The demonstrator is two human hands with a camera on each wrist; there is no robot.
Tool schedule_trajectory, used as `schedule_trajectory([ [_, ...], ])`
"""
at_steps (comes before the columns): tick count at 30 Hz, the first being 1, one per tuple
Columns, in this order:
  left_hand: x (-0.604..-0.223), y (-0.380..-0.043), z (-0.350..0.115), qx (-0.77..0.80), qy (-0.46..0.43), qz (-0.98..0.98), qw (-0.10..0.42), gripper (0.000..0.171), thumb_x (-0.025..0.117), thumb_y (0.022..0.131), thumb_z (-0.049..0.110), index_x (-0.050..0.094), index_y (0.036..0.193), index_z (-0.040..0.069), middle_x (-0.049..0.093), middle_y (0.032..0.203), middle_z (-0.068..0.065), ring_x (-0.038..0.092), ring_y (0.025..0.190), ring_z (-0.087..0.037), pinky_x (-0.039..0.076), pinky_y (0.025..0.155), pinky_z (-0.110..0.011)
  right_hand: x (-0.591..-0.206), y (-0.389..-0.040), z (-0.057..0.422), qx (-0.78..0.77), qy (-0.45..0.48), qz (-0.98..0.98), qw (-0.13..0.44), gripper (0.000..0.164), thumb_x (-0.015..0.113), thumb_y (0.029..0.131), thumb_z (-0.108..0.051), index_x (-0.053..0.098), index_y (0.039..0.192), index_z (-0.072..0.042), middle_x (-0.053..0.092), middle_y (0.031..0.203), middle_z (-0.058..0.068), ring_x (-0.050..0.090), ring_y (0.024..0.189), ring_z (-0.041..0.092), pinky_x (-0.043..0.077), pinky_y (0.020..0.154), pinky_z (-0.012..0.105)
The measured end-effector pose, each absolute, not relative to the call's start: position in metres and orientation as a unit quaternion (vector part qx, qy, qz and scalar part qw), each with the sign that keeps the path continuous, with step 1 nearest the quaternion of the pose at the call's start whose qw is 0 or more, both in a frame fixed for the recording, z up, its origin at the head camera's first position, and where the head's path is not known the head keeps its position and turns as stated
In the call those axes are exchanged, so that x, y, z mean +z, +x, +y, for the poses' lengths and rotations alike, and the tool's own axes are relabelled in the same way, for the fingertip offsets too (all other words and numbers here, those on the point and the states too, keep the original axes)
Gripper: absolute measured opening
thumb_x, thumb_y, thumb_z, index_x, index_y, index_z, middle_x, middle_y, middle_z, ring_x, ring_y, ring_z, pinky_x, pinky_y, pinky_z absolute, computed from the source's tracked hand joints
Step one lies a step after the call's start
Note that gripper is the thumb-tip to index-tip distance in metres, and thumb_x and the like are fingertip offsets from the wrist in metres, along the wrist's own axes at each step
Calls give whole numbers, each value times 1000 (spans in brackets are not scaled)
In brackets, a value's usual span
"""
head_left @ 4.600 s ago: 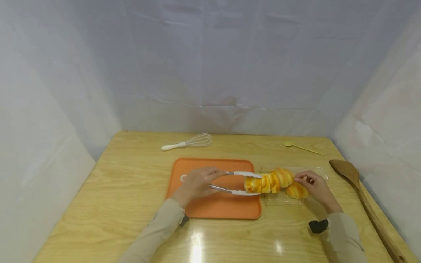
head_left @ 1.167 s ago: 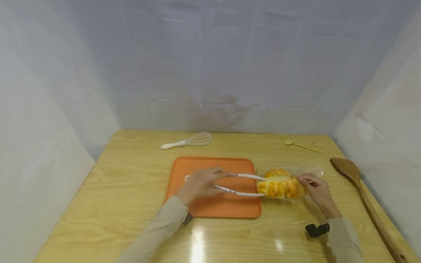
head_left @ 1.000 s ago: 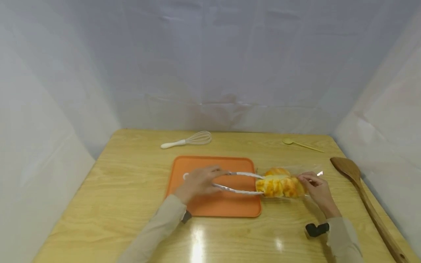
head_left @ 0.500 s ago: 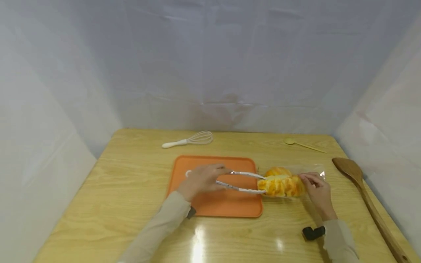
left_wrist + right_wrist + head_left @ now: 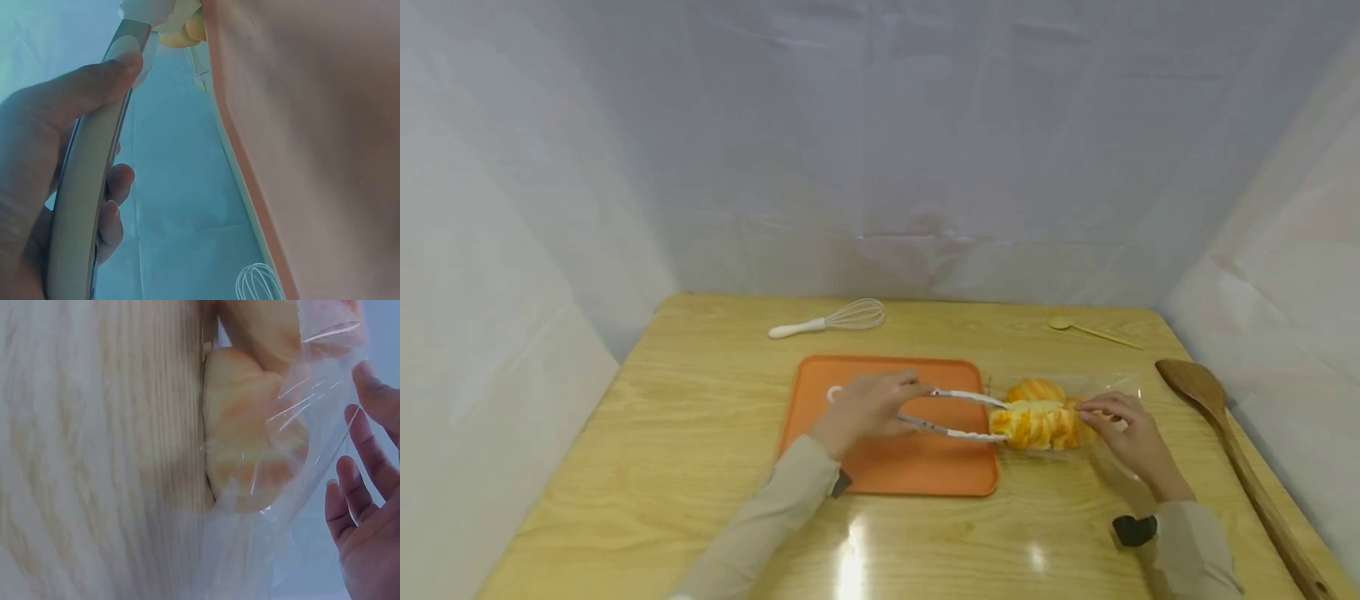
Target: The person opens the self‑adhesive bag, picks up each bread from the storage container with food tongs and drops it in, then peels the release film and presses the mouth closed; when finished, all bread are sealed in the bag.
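My left hand (image 5: 868, 408) grips metal tongs (image 5: 925, 426) with white tips, thumb on one arm in the left wrist view. The tongs' arms are spread, and their tips reach the left end of a golden braided bread (image 5: 1037, 427). A striped bread roll (image 5: 1036, 390) lies just behind it. Another roll (image 5: 250, 437) sits inside a clear plastic bag (image 5: 312, 406) in the right wrist view. My right hand (image 5: 1123, 437) is at the bag's edge, thumb and fingertips apart, index fingertip touching the film. The bag's opening is hard to make out.
An orange tray (image 5: 820, 379) lies under the left hand and tongs. A white whisk (image 5: 827, 320) lies behind it, a small yellow spoon (image 5: 1093, 332) at the back right. A long wooden spatula (image 5: 1232, 450) runs along the table's right edge.
The tongs carried the braided bread rightward and down into the bag area beside the tray. The right hand's thumb and fingers, closer together half a second ago, have spread apart at the bag.
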State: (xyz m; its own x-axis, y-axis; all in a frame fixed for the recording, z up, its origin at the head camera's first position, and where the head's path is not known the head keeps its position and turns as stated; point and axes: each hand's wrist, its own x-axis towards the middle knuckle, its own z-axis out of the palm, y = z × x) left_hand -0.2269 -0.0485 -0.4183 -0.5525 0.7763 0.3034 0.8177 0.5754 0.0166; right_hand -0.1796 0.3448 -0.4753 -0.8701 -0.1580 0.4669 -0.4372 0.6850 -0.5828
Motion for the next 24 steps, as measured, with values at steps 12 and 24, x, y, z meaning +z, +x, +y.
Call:
schedule_trajectory([
  [12,-419,-226,-45,-102,-456,-875,124,52,83,75,37,68,121,16,64,98,2,57,70,-7,36,49,-15,-481,-183,342,458,187,-843,212,15,58,89,15,68,98,10,62,99,-22,53,87,-6,43,75,8],
  [24,-407,-226,-32,-34,-451,-878,153,48,81,79,34,66,121,18,66,102,2,65,77,-10,51,58,-21,-489,-189,328,576,151,-762,254,16,55,90,16,69,95,11,68,95,-20,60,88,-5,46,75,7],
])
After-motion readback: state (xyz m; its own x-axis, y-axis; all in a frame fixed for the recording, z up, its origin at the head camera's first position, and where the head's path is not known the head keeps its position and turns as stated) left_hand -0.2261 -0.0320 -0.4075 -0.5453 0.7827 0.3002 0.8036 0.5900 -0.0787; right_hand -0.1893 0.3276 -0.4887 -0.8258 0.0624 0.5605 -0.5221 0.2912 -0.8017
